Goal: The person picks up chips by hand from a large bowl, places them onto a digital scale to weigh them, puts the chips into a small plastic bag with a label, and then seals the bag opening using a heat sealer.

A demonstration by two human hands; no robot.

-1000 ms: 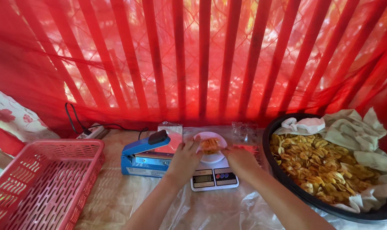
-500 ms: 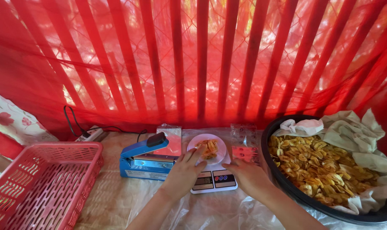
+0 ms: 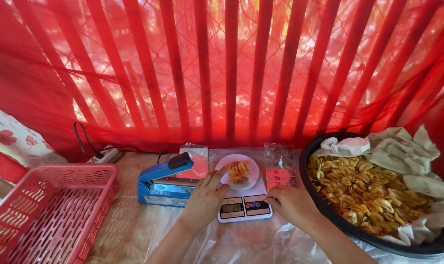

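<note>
One left hand (image 3: 205,199), fingers open, is touching one small clear bag of yellow chips (image 3: 239,171) lying on one white digital scale (image 3: 245,206); one right hand (image 3: 291,204) is resting loosely curled at the scale's right, gripping nothing.

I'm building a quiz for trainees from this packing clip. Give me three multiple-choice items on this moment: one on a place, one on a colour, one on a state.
1. Where does the small bag of chips lie?
A. in the basket
B. on the round white platform of the scale
C. on the blue sealer

2. What colour is the slotted basket at the left?
A. pink-red
B. green
C. black

3. How is the handle of the blue sealer standing?
A. pressed flat
B. raised at an angle
C. taken off

Key: 1 B, the bag sits on the platform, with the left hand touching its edge. 2 A, its plastic walls are pink-red. 3 B, the black-tipped arm tilts up off the base. The right hand rests beside the scale, near the black tray of chips.
</note>
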